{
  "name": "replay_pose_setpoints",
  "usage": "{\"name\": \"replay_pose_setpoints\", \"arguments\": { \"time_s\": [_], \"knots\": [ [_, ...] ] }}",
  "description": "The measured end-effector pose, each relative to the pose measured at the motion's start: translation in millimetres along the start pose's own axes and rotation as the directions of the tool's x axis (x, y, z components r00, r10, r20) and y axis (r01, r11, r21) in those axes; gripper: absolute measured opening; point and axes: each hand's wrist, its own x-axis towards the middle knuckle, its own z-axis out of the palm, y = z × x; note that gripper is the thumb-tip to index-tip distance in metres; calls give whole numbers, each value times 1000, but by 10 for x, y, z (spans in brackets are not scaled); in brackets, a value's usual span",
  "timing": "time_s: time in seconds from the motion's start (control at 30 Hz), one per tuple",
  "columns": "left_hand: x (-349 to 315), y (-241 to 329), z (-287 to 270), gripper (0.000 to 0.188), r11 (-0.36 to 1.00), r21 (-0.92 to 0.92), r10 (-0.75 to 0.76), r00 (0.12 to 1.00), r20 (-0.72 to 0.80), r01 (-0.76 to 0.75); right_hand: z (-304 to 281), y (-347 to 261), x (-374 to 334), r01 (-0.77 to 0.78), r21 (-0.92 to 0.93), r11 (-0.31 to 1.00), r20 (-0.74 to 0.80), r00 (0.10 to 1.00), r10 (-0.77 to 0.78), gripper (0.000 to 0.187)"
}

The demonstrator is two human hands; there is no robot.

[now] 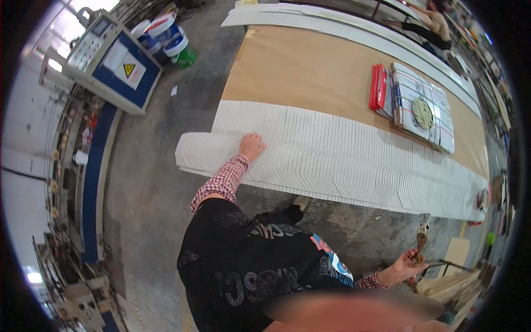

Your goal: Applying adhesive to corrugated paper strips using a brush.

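Observation:
A long row of overlapping white paper or card sheets (pixel 310 160) lies fanned along the near side of the table, their edges forming many narrow parallel lines. My left hand (pixel 253 146) rests on top of these sheets near their left end, fingers laid out and gripping nothing. Off the table's near edge at the right, my right hand (pixel 406 268) is closed around a flat brush (pixel 423 232). The brush points upward, with a brownish handle and a pale, smeared upper part. Its tip is close to the sheets' near edge; I cannot tell whether they touch.
Brown board (pixel 298 66) covers the table behind the sheets. On it lie a strapped white bundle (pixel 437 94) topped by coiled cord (pixel 422 113), and red packets (pixel 378 87). A blue-and-grey machine cabinet (pixel 119 63) and buckets (pixel 180 47) stand left. Another person (pixel 434 25) is at the far right.

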Motion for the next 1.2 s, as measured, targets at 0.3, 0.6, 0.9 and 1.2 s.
{"name": "replay_pose_setpoints", "arguments": {
  "time_s": [0.3, 0.6, 0.9, 1.2],
  "knots": [
    [340, -68, -87, 42, 995, -101, 34, 960, 279, -6, -505, -93, -900, 141, 0, 990, -130, 982, -140, 33],
    [511, -147, -46, 42, 951, -303, 171, 926, 336, -66, -661, 38, -1759, 291, -46, 956, -287, 912, -292, 34],
    [-217, -451, -520, 40, 768, -428, 309, 862, -403, -476, -291, 275, -2448, 267, -29, 963, -277, 924, -264, 31],
    [185, -555, -159, 51, 828, -320, 442, 887, -132, -460, -77, 450, -2924, 307, -61, 950, -291, 905, -311, 36]
  ]
}}
